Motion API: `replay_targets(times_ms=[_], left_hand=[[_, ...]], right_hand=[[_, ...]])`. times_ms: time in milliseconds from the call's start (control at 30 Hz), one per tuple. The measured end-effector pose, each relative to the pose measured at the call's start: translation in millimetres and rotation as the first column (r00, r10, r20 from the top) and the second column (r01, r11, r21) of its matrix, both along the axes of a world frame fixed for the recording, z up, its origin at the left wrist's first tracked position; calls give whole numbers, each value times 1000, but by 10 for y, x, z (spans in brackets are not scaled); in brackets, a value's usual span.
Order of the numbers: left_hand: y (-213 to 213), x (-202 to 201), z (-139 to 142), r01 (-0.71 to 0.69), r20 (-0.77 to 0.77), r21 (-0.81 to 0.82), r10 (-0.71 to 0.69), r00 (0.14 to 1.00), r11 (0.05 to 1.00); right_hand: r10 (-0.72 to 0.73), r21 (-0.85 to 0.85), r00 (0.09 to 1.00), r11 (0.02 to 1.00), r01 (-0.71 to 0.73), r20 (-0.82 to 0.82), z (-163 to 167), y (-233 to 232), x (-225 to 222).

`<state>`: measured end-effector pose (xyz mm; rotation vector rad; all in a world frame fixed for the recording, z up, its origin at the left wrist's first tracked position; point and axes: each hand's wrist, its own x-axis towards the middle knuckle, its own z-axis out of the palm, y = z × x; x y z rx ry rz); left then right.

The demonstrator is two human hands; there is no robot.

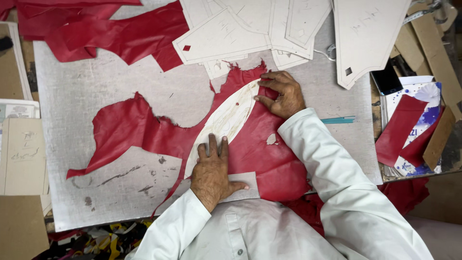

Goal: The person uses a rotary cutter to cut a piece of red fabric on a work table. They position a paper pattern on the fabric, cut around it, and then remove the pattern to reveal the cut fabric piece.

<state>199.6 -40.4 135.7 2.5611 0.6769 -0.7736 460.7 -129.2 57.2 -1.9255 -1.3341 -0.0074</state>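
My left hand (211, 171) lies flat, fingers (212, 144) nearly together, thumb out, pressing the lower end of a pale curved template (226, 120). My right hand (281, 94) bends at the wrist, fingers curled, their tips holding down the template's upper end. The template lies on red leather (130, 125) spread over the grey desk (86, 86). More card templates (250, 29) are stacked beyond.

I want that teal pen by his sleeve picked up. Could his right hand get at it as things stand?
Probably yes. The right hand presses the pale pattern close by, and the teal pen lies uncovered on the grey mat beside the sleeve.
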Motion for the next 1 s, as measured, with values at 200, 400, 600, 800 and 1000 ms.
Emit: replay_targets(times_ms=[200,400,600,800,1000], left_hand=[[-76,117,122,84,-88,15,-83,993,996],[-116,211,170,51,-146,-18,-53,988,999],[-176,275,199,4,-162,-14,-6,987,1000],[-215,302,181,-24,-178,-6,23,984,1000],[-249,344,210,-69,-169,1,68,983,998]], right_hand=[[-532,-158,835,821,549,139,310,130,346],[-440,-590,885,677,440,155,472,535,593],[-296,-582,938,736,346,183,564,687,615],[-496,-443,840,717,539,218,715,232,913],[-855,-608,489,298,736,172,763,-719,1565]])
